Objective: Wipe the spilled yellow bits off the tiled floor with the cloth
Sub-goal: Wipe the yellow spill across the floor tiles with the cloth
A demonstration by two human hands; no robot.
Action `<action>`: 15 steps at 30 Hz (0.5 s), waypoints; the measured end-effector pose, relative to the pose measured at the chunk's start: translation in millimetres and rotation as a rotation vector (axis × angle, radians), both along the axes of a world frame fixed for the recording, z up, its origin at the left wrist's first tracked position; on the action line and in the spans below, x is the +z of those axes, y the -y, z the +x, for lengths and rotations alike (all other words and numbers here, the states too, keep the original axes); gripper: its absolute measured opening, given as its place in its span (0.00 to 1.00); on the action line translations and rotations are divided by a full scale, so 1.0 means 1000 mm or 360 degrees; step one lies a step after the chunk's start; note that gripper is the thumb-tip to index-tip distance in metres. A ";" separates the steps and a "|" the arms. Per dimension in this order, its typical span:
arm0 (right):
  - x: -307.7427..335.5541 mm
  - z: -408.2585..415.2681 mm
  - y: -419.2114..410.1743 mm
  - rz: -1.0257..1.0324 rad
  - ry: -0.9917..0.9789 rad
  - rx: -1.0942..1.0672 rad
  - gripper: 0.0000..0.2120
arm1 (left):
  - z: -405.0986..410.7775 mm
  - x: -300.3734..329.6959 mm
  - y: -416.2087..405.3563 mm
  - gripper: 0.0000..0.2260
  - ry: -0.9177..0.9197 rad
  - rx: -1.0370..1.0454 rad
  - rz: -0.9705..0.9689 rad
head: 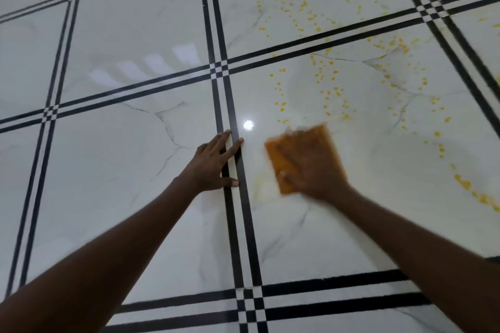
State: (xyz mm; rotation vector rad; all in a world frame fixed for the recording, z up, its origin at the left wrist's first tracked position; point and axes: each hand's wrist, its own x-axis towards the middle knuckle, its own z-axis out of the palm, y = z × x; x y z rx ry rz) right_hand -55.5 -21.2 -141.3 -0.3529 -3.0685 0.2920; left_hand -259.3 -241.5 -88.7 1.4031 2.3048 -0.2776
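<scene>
Head view: right hand (pixel 313 167) presses the blurred orange cloth (pixel 281 165) flat on the tiled floor (pixel 108 159).
Left hand (pixel 213 162) rests spread, empty; yellow bits (pixel 328 94) lie beyond.

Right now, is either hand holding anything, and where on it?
The right hand presses flat on top of the orange cloth; motion blur hides any finger curl. The left hand holds nothing, resting spread on the tiled floor.
</scene>
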 end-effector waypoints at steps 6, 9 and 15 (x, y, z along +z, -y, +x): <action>0.022 0.052 0.060 -0.0067 0.0025 -0.0862 0.39 | -0.004 -0.002 0.001 0.51 -0.0002 0.0025 -0.0019; 0.018 0.073 0.131 -0.0210 0.0040 -0.0173 0.40 | -0.002 -0.003 0.000 0.51 0.0022 0.0035 -0.0016; -0.003 -0.045 -0.054 0.0065 0.0020 -0.0315 0.36 | -0.010 0.000 -0.006 0.49 0.0036 0.0071 0.0034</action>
